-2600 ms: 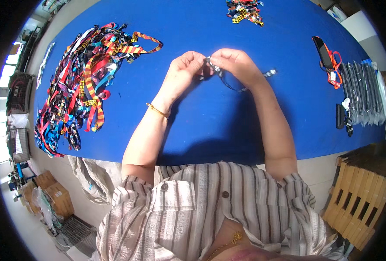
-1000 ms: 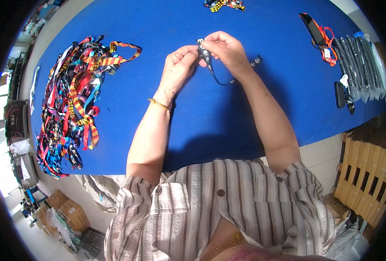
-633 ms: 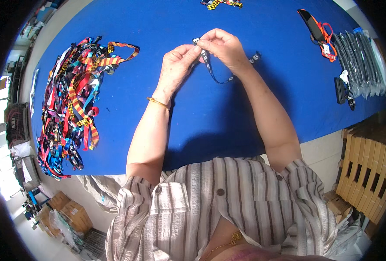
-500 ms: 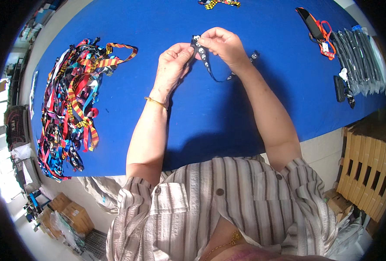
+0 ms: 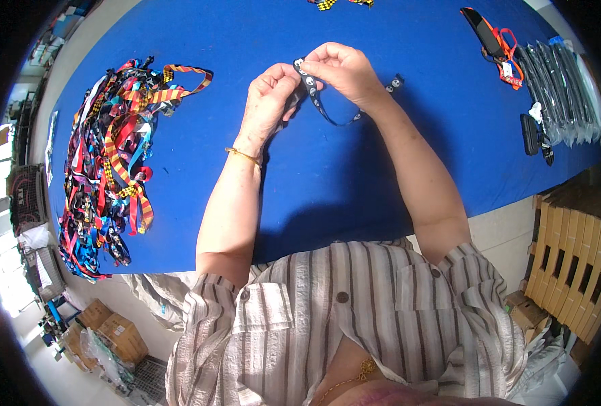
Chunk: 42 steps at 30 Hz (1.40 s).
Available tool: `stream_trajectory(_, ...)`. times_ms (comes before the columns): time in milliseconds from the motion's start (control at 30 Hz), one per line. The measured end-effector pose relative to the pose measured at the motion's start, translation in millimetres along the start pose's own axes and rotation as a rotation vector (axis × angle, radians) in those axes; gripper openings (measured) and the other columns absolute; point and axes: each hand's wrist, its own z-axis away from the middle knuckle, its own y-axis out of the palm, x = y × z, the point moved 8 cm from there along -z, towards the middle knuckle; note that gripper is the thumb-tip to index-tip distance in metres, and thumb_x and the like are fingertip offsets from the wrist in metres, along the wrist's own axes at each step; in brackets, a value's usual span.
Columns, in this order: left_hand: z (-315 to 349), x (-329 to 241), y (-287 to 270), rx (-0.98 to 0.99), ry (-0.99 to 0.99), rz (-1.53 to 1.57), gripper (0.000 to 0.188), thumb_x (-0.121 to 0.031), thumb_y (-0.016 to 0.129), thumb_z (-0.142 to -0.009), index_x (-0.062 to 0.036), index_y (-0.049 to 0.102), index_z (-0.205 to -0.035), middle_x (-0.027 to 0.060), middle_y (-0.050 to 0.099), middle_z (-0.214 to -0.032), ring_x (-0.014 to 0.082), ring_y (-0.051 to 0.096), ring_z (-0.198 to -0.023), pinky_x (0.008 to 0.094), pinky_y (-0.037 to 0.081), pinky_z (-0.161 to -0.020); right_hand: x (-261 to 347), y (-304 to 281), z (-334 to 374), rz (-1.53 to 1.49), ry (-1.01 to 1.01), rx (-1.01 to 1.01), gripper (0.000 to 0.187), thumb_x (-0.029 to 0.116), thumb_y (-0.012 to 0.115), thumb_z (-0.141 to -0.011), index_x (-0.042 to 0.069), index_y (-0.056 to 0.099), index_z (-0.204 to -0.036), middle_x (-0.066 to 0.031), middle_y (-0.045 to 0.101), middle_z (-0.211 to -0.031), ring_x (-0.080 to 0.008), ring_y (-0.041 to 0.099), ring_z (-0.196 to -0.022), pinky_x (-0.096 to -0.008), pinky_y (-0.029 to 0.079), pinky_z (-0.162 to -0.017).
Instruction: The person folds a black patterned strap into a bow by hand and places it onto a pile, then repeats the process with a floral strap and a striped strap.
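A tangled heap of multicoloured patterned fabric straps (image 5: 111,172) lies on the blue-covered table (image 5: 300,183). Right of it, the left hand (image 5: 268,98) has thumb and fingers closed on a narrow black fabric strap with white motifs (image 5: 312,91). The right hand (image 5: 346,73) pinches its upper end; the strap curves below this hand and reappears beyond the wrist. Farther right lie a flat black rectangular device (image 5: 482,32) and black items in clear plastic (image 5: 561,95).

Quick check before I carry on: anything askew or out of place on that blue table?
Nothing looks spilled. One striped strap loops out from the tangled strap pile on the left, and a tiny dark speck sits apart on the blue table, too small to identify.
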Motion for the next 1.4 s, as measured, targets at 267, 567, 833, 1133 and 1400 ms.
stream_trajectory(267,-5,2,2,0.014,0.007,-0.097,0.014,-0.017,0.063,-0.097,-0.0056,0.063,-0.089,0.0037,0.069,-0.078,0.0023,0.041,-0.043,0.0175,0.03,-0.038,5,-3,-1,-0.068,-0.133,-0.027,0.02,0.015,0.07,-0.09,-0.003,0.066,-0.097,-0.0065,0.068,-0.082,-0.0081,0.062,-0.066,-0.0209,0.051,-0.057)
stream_trajectory(567,-6,5,8,0.117,0.005,0.023,0.013,-0.015,0.061,-0.097,-0.0055,0.059,-0.088,0.0093,0.071,-0.084,0.0099,0.059,-0.053,0.0199,0.047,-0.048,10,1,0,0.161,-0.154,-0.002,0.025,0.019,0.067,-0.093,-0.002,0.066,-0.106,-0.0009,0.065,-0.072,-0.0047,0.058,-0.06,-0.0195,0.046,-0.05)
stream_trajectory(833,-10,-1,-18,-0.004,0.098,0.233,0.013,-0.016,0.056,-0.1,-0.0038,0.06,-0.094,0.0073,0.067,-0.08,0.0137,0.063,-0.059,0.0255,0.052,-0.056,-1,19,13,0.129,0.26,0.245,0.03,0.024,0.065,-0.095,0.0,0.061,-0.112,-0.0063,0.072,-0.091,-0.0034,0.049,-0.054,-0.0172,0.036,-0.045)
stream_trajectory(1133,-13,-4,-28,-0.041,0.098,0.353,0.02,-0.022,0.054,-0.1,-0.0016,0.057,-0.099,0.022,0.07,-0.101,0.0167,0.062,-0.058,0.0266,0.052,-0.054,-10,21,11,0.331,0.142,0.264,0.034,0.022,0.075,-0.084,0.001,0.062,-0.108,-0.002,0.065,-0.082,-0.0064,0.051,-0.062,-0.0221,0.042,-0.053)
stream_trajectory(1400,-16,0,-39,-0.063,0.07,0.444,0.02,-0.023,0.051,-0.101,-0.0048,0.052,-0.094,0.0226,0.07,-0.093,0.0185,0.058,-0.051,0.0277,0.05,-0.049,13,22,11,0.624,0.021,0.154,0.024,0.014,0.068,-0.09,0.001,0.062,-0.11,-0.0009,0.063,-0.082,-0.0099,0.056,-0.074,-0.0276,0.049,-0.067)
